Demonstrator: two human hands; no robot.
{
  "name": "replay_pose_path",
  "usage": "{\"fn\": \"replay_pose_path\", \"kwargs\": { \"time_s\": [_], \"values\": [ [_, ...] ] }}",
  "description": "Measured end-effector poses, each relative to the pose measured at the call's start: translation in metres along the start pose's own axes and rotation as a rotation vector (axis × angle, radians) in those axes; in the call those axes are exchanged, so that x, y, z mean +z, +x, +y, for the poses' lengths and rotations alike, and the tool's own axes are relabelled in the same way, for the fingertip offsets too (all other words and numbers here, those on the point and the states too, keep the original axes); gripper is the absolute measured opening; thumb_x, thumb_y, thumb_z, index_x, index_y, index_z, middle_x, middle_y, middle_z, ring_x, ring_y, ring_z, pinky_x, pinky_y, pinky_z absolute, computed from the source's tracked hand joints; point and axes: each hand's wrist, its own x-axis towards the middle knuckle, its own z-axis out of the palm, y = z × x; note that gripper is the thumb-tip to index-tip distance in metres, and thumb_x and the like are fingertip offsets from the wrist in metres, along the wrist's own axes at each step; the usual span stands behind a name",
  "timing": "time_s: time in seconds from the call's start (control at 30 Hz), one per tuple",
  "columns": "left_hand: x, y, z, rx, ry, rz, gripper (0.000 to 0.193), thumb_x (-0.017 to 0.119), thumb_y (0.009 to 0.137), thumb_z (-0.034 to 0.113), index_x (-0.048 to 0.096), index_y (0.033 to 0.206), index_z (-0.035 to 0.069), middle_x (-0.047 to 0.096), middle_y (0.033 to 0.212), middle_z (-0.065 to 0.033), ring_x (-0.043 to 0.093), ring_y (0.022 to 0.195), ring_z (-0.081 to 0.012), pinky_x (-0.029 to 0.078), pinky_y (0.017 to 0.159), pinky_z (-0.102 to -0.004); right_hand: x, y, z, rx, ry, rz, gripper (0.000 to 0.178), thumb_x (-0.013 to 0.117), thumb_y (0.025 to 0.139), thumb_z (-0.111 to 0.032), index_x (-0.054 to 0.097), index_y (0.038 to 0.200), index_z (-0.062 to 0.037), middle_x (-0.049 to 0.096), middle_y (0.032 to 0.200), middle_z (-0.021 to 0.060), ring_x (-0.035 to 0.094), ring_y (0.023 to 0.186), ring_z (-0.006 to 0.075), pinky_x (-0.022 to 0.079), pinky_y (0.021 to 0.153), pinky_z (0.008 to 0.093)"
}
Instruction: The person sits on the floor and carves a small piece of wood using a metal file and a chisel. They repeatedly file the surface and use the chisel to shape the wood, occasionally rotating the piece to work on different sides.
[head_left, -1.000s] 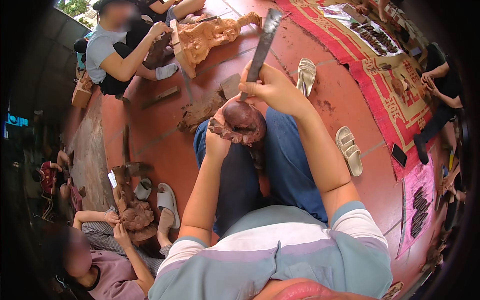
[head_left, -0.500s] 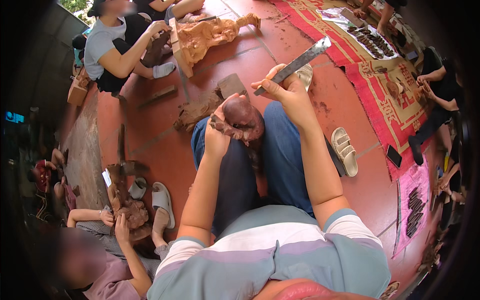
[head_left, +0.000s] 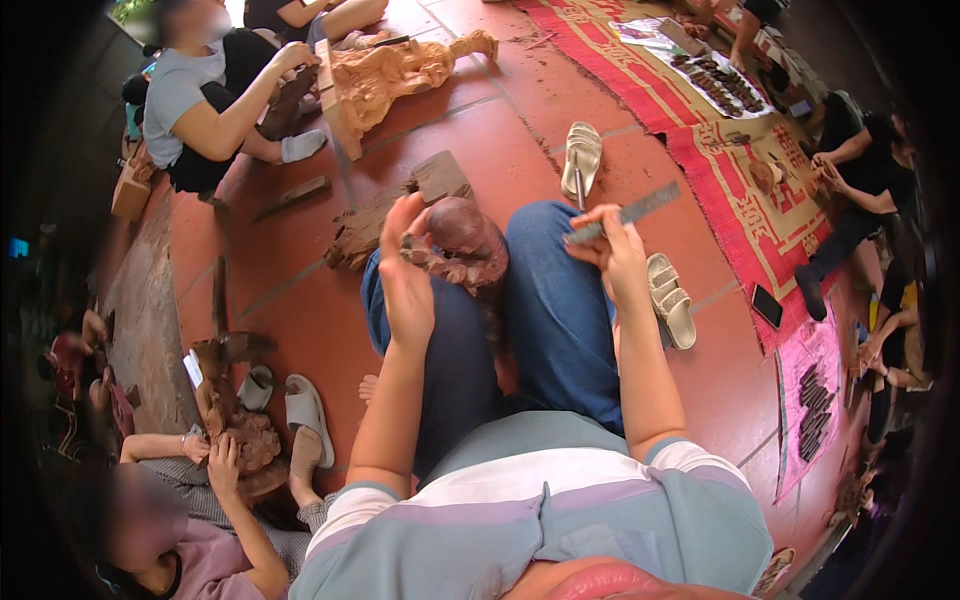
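Observation:
A reddish-brown wood carving (head_left: pixel 463 232) with a smooth round top rests between my knees. Beside it, my left hand (head_left: pixel 407 290) is raised and open, fingers stretched upward; whether its thumb touches the carving I cannot tell. My right hand (head_left: pixel 622 262), above my right knee, is shut on a flat metal chisel (head_left: pixel 650 203), a grey bar that slants up to the right. A thin dark rod (head_left: pixel 579 188) shows just beyond those fingers, over a beige sandal (head_left: pixel 583 150); whether the hand holds it too is unclear.
A rough wood block (head_left: pixel 375 215) lies beyond my knees. Ahead left, a person works by a large orange-brown carving (head_left: pixel 390 80); another carves at lower left. To the right are a second sandal (head_left: pixel 670 305), a red mat (head_left: pixel 710 170), a phone (head_left: pixel 767 307) and tools on pink cloth (head_left: pixel 815 410).
My left hand has let go of the carving and opened. My right hand has lowered and moved right with the chisel, which is now tilted flatter. The view has shifted slightly.

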Motion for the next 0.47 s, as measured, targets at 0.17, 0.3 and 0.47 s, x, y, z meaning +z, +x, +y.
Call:
{"fn": "replay_pose_path", "kwargs": {
  "time_s": [0.17, 0.3, 0.47],
  "values": [
    [0.01, -0.056, 0.035, 0.409, 0.677, 0.041, 0.033, 0.055, 0.093, 0.018, 0.051, 0.121, 0.002, 0.055, 0.122, -0.018, 0.054, 0.108, -0.0255, 0.042, 0.093, -0.038, -0.06, -0.055, -0.008, -0.022, 0.0, 0.125, 0.024, 0.049, 0.1, -0.032, 0.055, 0.098, -0.0083, 0.063, 0.082, 0.0049, 0.055, 0.058, 0.0058, 0.043, 0.048, 0.0176],
    [0.041, -0.066, 0.06, 0.062, 0.643, -0.393, 0.017, 0.058, 0.088, 0.004, 0.064, 0.103, -0.003, 0.066, 0.089, -0.0094, 0.058, 0.072, -0.0146, 0.045, 0.064, -0.0245, -0.036, -0.076, -0.026, 0.076, -0.109, -0.037, 0.014, 0.058, 0.095, -0.021, 0.056, 0.098, -0.0077, 0.064, 0.076, 0.0038, 0.054, 0.057, 0.0048, 0.042, 0.047, 0.0179],
    [0.056, -0.076, 0.049, -0.548, 0.493, -0.581, 0.028, 0.062, 0.089, 0.011, 0.063, 0.116, 0.005, 0.065, 0.104, -0.0064, 0.056, 0.074, -0.0097, 0.043, 0.064, -0.0204, 0.007, -0.079, -0.019, 0.116, -0.267, -0.409, 0.012, 0.062, 0.091, -0.012, 0.059, 0.102, -0.0077, 0.064, 0.079, 0.0033, 0.056, 0.058, 0.0068, 0.043, 0.048, 0.0182]
  ]
}}
